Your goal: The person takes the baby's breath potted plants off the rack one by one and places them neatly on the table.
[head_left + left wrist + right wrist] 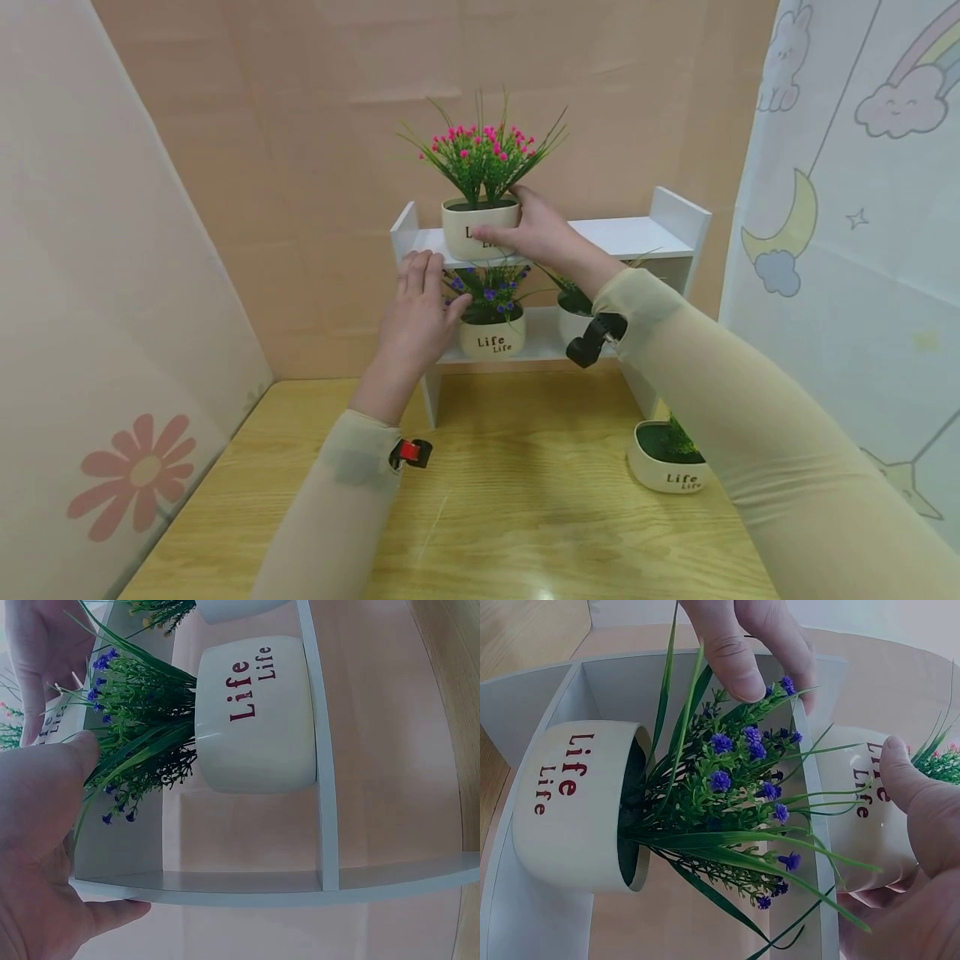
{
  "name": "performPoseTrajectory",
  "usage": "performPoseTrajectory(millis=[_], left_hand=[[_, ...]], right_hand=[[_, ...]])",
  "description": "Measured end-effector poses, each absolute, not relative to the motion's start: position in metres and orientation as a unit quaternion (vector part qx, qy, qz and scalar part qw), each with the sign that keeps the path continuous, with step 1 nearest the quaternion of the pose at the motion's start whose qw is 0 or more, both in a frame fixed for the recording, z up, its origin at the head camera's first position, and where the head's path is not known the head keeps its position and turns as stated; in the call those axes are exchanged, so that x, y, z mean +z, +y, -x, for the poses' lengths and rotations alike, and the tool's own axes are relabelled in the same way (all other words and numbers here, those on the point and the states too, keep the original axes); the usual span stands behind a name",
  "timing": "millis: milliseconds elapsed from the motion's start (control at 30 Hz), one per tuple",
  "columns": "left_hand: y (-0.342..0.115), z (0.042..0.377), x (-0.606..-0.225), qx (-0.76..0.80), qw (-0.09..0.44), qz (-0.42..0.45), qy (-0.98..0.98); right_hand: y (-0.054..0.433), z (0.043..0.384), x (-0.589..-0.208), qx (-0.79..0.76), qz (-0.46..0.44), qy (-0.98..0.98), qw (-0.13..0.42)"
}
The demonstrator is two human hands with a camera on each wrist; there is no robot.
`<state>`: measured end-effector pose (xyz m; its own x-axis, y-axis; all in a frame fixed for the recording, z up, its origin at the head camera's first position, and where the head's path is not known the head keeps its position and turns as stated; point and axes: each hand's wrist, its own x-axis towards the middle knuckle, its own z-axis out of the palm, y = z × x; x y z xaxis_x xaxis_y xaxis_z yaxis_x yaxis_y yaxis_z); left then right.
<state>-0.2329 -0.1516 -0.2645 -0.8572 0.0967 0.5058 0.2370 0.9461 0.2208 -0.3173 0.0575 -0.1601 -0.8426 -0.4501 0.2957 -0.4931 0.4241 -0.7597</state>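
My right hand point(551, 229) grips a cream pot point(457, 221) lettered "Life", which holds a plant with pink flowers point(480, 150). The thumb lies across its front, and the pot stands at the left part of the top board. At the left front corner of the white shelf point(622, 237), my left hand point(416, 321) holds the top board's edge, fingers over it and thumb below. Just under that hand, a pot with purple flowers point(255, 720) stands on the lower board. Its leaves reach past the top board's edge in the right wrist view.
Partly behind my right forearm, another potted plant point(573, 321) stands on the lower board. A further pot point(663, 475) with greenery rests on the wooden table point(487, 517), right of the shelf. Printed cloth walls point(825, 208) flank the table.
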Motion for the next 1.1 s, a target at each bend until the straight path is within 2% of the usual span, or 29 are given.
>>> performPoseTrajectory(millis=[767,1100], left_hand=[[-0.1494,0.2323,-0.2641,-0.141,0.257,0.084,-0.952],[-0.1503,0.2329,-0.2647,-0.142,0.253,0.083,-0.954]], right_hand=[[0.058,0.319,-0.1624,0.455,-0.26,-0.851,0.027],[0.0566,0.3165,-0.1649,0.451,-0.254,-0.854,0.044]])
